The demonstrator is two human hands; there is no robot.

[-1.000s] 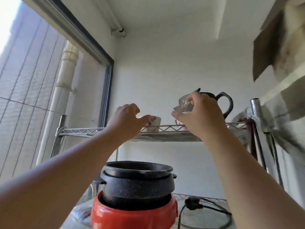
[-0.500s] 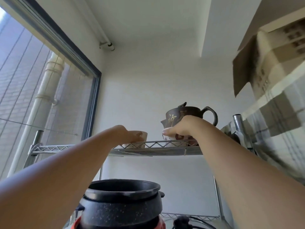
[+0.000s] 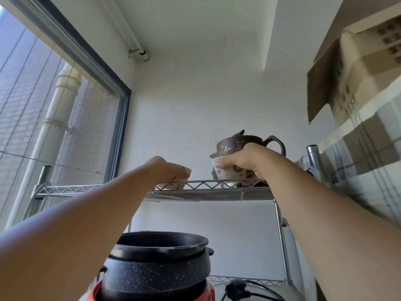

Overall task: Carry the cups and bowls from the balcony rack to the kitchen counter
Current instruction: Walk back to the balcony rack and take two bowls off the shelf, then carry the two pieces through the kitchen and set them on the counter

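While both bare forearms are reaching up from the bottom corners, the wire rack [image 3: 208, 193] is spanning the middle of the view, its top shelf sitting above the camera and seen partly from below. Beneath that shelf, a black speckled pot [image 3: 158, 270] is resting in a red base [image 3: 208, 292], and a black plug and cord [image 3: 237, 290] are lying on the lower shelf just beside it. Up on the top shelf, toward the right, a dark brown teapot [image 3: 230, 145] with pale characters on its side is standing upright, its handle pointing right. In front of it, the right hand [image 3: 249, 162] is wrapping around a white patterned cup [image 3: 225, 173], thumb pressing the near wall and fingers curling round the far side; the cup's base is sitting at shelf level, and whether it is touching the wire cannot be told. Further left on the same shelf, well apart from the teapot, the left hand [image 3: 167, 169] is closing down over a small white cup [image 3: 171, 185], covering most of it so that only its lower wall is showing behind the shelf's zigzag rail.
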